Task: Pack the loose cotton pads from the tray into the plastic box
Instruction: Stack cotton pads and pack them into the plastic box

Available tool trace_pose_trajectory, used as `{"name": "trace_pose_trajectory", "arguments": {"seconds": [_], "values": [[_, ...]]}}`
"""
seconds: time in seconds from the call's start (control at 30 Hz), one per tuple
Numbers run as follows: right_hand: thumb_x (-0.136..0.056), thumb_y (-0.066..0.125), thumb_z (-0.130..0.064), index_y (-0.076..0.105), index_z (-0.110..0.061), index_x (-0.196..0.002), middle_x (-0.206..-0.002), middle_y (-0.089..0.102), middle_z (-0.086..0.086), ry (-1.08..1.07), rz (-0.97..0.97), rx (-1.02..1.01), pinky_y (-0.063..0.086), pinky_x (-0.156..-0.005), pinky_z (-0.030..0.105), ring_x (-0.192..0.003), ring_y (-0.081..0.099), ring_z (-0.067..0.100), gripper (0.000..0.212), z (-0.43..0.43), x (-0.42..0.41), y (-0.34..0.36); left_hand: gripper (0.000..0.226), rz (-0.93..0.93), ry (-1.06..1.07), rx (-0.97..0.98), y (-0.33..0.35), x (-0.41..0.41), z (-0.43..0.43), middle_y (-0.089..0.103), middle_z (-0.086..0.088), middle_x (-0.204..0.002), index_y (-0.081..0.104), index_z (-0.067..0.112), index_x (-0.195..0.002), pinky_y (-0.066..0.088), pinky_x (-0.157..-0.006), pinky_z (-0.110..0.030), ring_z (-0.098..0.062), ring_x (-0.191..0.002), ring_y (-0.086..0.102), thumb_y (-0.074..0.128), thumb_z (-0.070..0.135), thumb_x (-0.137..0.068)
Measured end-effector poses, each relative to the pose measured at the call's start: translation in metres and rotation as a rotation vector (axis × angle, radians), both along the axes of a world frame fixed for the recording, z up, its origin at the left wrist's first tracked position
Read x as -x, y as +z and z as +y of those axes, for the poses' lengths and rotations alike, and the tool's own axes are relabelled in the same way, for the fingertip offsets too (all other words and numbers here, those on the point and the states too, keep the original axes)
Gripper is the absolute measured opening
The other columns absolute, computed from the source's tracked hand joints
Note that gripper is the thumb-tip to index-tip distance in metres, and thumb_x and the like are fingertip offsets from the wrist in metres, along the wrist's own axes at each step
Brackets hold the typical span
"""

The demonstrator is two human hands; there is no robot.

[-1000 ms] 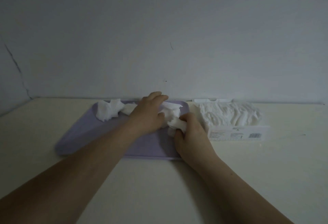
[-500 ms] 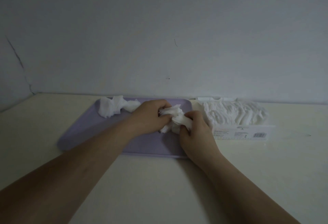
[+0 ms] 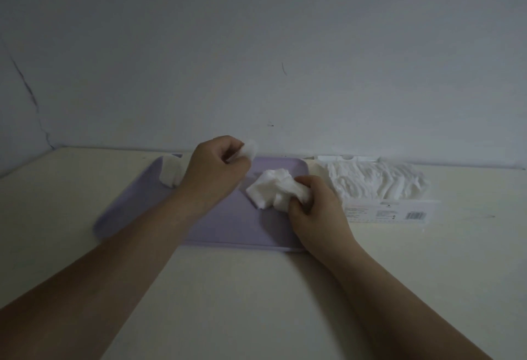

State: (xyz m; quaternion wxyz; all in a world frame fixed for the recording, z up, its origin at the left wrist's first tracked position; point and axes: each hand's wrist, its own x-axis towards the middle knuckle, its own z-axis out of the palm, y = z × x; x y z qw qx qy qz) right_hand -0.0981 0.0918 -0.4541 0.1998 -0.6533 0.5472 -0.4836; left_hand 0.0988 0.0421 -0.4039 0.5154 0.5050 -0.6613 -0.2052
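Whereas both our hands met on one clump half a second ago, our left hand (image 3: 214, 168) now hangs lifted at frame centre, pinching what looks like a single white cotton pad (image 3: 251, 149). Our right hand (image 3: 316, 211) curls round the remaining wad of white pads (image 3: 271, 190) over the lilac plastic tray (image 3: 228, 225). Next, we judge, both go right into the heaped clear plastic box (image 3: 393, 212) on the bench (image 3: 256, 302).

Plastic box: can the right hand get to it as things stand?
Probably yes. The plastic box sits just right of the right hand, top open, nothing between them. The hand grips a bunch of cotton pads, and the box already looks heaped.
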Motion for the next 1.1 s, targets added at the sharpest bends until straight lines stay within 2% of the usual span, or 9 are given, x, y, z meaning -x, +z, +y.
{"name": "trace_pose_trajectory", "arguments": {"seconds": [0.1, 0.17, 0.27, 0.37, 0.53, 0.67, 0.8, 1.0, 1.1], "values": [[-0.09, 0.07, -0.017, 0.057, -0.028, -0.119, -0.094, 0.058, -0.022, -0.033, -0.028, -0.003, 0.034, -0.07, -0.004, -0.086, 0.051, -0.006, 0.033, -0.001, 0.002, -0.001, 0.021, 0.176, -0.282, -0.203, -0.01, 0.003, 0.017, 0.07, -0.001, -0.066, 0.071, 0.015, -0.079, 0.048, -0.051, -0.02, -0.011, -0.056, 0.061, 0.07, -0.006, -0.085], [-0.088, 0.075, -0.024, 0.058, -0.028, -0.123, -0.1, 0.065, -0.015, -0.024, -0.063, -0.051, 0.041, -0.075, 0.005, -0.086, 0.06, 0.001, 0.039, -0.002, 0.004, -0.002, 0.015, 0.205, -0.429, -0.362, -0.024, 0.004, 0.024, 0.069, -0.003, -0.069, 0.078, 0.02, -0.084, 0.045, -0.049, -0.021, -0.014, -0.053, 0.059, 0.074, 0.006, -0.082], [-0.082, 0.082, -0.02, 0.06, -0.032, -0.118, -0.101, 0.072, -0.01, 0.023, -0.135, -0.105, 0.053, -0.08, 0.024, -0.092, 0.069, 0.008, 0.044, -0.005, 0.008, -0.005, 0.023, 0.199, -0.538, -0.429, -0.038, 0.003, 0.023, 0.066, -0.007, -0.077, 0.078, 0.014, -0.105, 0.047, -0.055, -0.024, -0.016, -0.061, 0.054, 0.075, 0.014, -0.083], [-0.076, 0.084, -0.017, 0.066, -0.026, -0.117, -0.103, 0.077, -0.007, 0.073, -0.198, -0.135, 0.059, -0.089, 0.038, -0.096, 0.073, 0.008, 0.046, -0.006, 0.01, -0.009, 0.022, 0.197, -0.499, -0.451, -0.042, 0.001, 0.02, 0.07, -0.002, -0.081, 0.075, 0.024, -0.103, 0.046, -0.054, -0.023, -0.015, -0.066, 0.054, 0.077, 0.007, -0.09], [-0.083, 0.08, -0.013, 0.073, -0.021, -0.116, -0.101, 0.08, -0.004, 0.122, -0.224, -0.159, 0.059, -0.093, 0.049, -0.097, 0.075, 0.014, 0.035, -0.008, 0.011, -0.01, 0.008, 0.244, -0.447, -0.433, -0.044, 0.002, 0.019, 0.068, 0.001, -0.074, 0.072, 0.012, -0.095, 0.042, -0.052, -0.014, -0.007, -0.061, 0.055, 0.072, 0.005, -0.093], [-0.086, 0.068, -0.009, 0.072, -0.021, -0.12, -0.106, 0.079, -0.005, 0.133, -0.213, -0.149, 0.057, -0.097, 0.047, -0.103, 0.074, 0.012, 0.036, -0.007, 0.012, -0.011, 0.015, 0.189, -0.484, -0.4, -0.044, 0.004, 0.023, 0.075, 0.004, -0.082, 0.074, 0.015, -0.093, 0.046, -0.059, -0.008, 0.0, -0.07, 0.065, 0.072, 0.001, -0.092], [-0.089, 0.067, -0.002, 0.072, -0.02, -0.121, -0.103, 0.08, -0.007, 0.131, -0.222, -0.156, 0.058, -0.097, 0.043, -0.1, 0.074, 0.009, 0.037, -0.005, 0.013, -0.007, 0.013, 0.214, -0.485, -0.405, -0.043, 0.003, 0.023, 0.077, -0.002, -0.085, 0.072, 0.01, -0.095, 0.051, -0.065, -0.013, -0.005, -0.075, 0.069, 0.075, -0.001, -0.089], [-0.089, 0.077, -0.013, 0.073, -0.017, -0.124, -0.109, 0.079, -0.005, 0.167, -0.288, -0.17, 0.057, -0.099, 0.043, -0.106, 0.073, 0.011, 0.035, -0.003, 0.011, -0.005, 0.005, 0.17, -0.453, -0.397, -0.042, 0.003, 0.024, 0.073, -0.007, -0.088, 0.075, 0.008, -0.098, 0.042, -0.055, -0.011, 0.0, -0.063, 0.058, 0.073, 0.008, -0.093], [-0.09, 0.075, -0.008, 0.074, -0.018, -0.121, -0.107, 0.079, -0.005, 0.151, -0.276, -0.174, 0.058, -0.097, 0.043, -0.103, 0.074, 0.011, 0.033, -0.004, 0.012, -0.006, 0.003, 0.182, -0.44, -0.412, -0.041, 0.002, 0.023, 0.068, -0.005, -0.081, 0.075, 0.013, -0.096, 0.037, -0.051, -0.016, -0.004, -0.059, 0.049, 0.073, 0.012, -0.094]]}}
